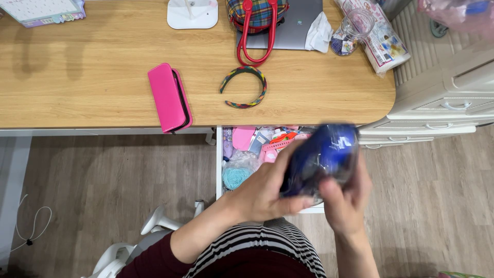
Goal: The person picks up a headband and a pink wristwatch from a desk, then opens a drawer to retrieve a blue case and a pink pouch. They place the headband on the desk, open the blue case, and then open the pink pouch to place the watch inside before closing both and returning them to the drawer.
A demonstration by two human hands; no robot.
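Lighting: bright, even, indoor; no hard hotspots. Soft shadows: two faint vertical smudges on wooden desk (pixel 103 67) at upper left; darker band under desk edge on floor (pixel 77 195); dim patch by chair base (pixel 154 226).
Glare: small sheen on blue shiny object (pixel 321 159), also on glass jar (pixel 355 28).
Blur: blue object heavily motion-smeared, edges lost; right hand (pixel 345 198) slightly soft; left hand (pixel 262 193) sharper.
Focus: desk items crisp, e.g. pink case (pixel 169 97), headband (pixel 244 86).
Distortion: wide-angle; desk edge bows, white drawer unit (pixel 442 98) leans at right.
Colour: saturated, warm.
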